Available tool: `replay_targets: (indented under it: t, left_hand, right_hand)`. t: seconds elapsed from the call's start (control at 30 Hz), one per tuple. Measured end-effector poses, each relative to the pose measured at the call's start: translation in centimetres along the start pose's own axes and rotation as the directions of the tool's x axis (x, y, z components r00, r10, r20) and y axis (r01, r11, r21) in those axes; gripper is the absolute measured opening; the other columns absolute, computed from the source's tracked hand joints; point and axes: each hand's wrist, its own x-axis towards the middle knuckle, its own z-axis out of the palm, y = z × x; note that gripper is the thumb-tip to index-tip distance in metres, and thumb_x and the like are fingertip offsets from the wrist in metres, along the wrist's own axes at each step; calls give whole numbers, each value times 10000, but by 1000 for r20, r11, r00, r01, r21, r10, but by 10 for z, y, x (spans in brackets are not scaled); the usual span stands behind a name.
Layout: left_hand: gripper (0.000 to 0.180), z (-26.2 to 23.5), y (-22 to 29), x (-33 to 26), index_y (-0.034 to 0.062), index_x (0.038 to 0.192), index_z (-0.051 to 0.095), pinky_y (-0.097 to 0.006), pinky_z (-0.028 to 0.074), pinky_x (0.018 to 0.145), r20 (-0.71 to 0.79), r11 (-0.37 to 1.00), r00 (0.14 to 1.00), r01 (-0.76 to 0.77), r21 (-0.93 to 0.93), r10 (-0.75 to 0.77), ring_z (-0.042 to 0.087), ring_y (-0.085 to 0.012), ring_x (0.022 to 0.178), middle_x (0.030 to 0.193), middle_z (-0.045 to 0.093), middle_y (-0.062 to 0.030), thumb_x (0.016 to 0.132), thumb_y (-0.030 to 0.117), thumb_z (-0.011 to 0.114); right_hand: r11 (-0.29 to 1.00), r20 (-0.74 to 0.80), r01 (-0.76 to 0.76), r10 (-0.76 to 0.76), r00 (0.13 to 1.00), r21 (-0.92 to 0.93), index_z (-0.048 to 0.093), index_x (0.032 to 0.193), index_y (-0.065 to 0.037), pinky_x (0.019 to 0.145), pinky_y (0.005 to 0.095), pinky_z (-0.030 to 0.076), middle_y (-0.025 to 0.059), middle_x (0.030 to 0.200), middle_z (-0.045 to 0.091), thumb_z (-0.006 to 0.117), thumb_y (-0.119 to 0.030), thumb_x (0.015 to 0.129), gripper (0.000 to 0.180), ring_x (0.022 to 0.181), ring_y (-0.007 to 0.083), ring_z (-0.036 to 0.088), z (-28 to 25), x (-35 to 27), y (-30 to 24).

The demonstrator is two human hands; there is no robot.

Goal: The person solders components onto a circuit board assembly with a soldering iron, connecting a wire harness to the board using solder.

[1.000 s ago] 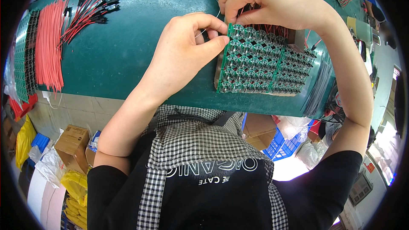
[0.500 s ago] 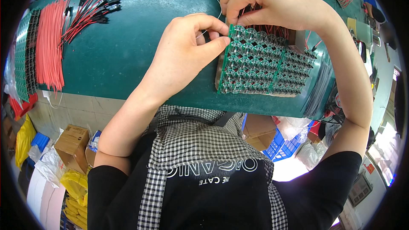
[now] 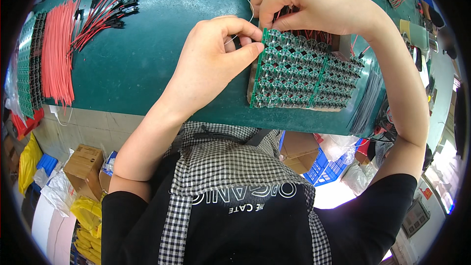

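Closest in, the left hand (image 3: 211, 64) pinches a thin white wire (image 3: 234, 38) at the near-left corner of the green circuit board panel (image 3: 304, 76) on the green table (image 3: 162, 68); just beyond, the right hand (image 3: 309, 0) is curled tight, fingertips pressing the panel's far edge (can't tell what's under them); I'd keep the panel flat and feed slowly; the red wires (image 3: 56, 51) lie far left.

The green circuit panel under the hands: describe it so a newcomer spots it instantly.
On the green table, look toward the near edge, right of centre. The green circuit panel lies under the left hand and right hand. Unlike the red wires far left, it is a grid of small round boards.
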Motion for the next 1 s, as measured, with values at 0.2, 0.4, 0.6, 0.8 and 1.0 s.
replay_targets:
  t: [0.2,0.4,0.6,0.8,1.0]
  left_hand:
    - [117,1,-1,0,-33,887,668,-206,340,465,-4,1000,1000,-13,-5,13,404,-16,508,666,571,14,800,45,669]
    - [119,1,-1,0,-31,898,665,-203,337,464,1,1000,1000,-18,-8,18,400,-14,508,667,569,17,806,44,662]
    - [111,1,-1,0,-22,899,659,-204,324,462,9,1000,1000,-11,-19,11,385,-10,515,664,554,26,807,40,663]
    - [102,0,-1,0,-14,898,659,-200,313,463,11,999,1000,-9,-41,9,378,-7,522,665,537,36,807,31,666]
    - [101,0,-1,0,-15,894,658,-199,314,464,14,999,1000,-1,-50,2,383,-6,526,669,536,36,804,29,667]
  right_hand:
    - [1000,12,-18,18,1000,-1,648,834,36,774,339,470,145,922,617,639,-37,772,96,864,283,601,-1,1,-1]
    - [999,23,-35,35,999,3,646,836,39,780,338,470,148,929,619,633,-37,770,102,869,285,601,-1,1,-2]
    - [998,54,-41,39,998,48,650,843,42,787,333,469,148,939,623,640,-33,770,105,875,276,604,-2,2,5]
    - [995,67,-90,87,994,44,653,850,43,792,328,474,145,943,629,654,-34,768,113,877,268,606,-5,2,-2]
    - [997,39,-69,68,997,23,648,843,44,796,328,476,151,938,628,654,-34,767,109,877,273,604,-3,1,1]
